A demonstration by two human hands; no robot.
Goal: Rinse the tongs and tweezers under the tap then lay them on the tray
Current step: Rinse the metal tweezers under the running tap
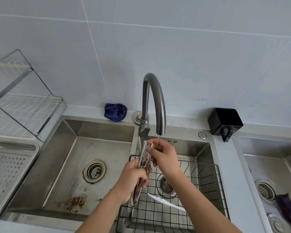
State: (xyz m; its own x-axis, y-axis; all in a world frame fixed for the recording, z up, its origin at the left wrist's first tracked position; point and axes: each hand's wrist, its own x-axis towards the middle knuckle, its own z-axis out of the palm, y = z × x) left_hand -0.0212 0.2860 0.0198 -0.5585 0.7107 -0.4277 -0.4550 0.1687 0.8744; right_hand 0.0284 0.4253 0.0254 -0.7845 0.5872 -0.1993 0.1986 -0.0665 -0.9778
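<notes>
Just below the tap [154, 98], the left hand [133, 179] grips the tongs [144, 154] by their handle end, and the right hand [165, 153] pinches their toothed tip. Rinsing seems under way. Next, they need carrying to the tray [7, 174], well left of the tap.
</notes>
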